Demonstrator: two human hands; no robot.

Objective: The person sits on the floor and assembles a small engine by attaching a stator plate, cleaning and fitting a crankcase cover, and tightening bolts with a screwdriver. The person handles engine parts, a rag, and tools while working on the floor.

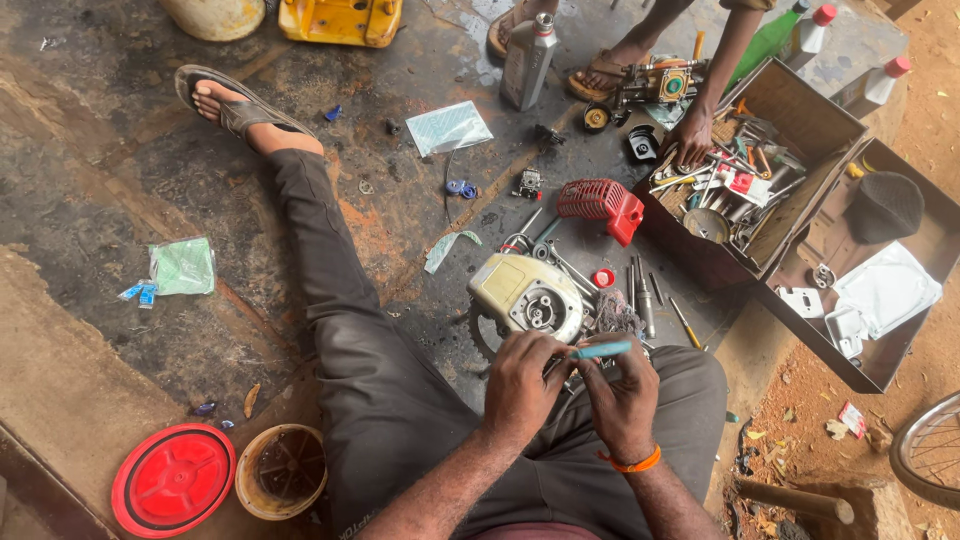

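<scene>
Engine housing (pixel 527 297) before hands (pixel 575 385) — toolbox (pixel 800 130) right

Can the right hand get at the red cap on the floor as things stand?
Probably yes: the red cap lies uncovered just ahead of the right hand, but that hand holds a teal tool.

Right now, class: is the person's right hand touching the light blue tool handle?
Touching. The head view shows the right hand with its fingers closed around the light blue tool handle, no gap between them; the left hand meets it too.
</scene>
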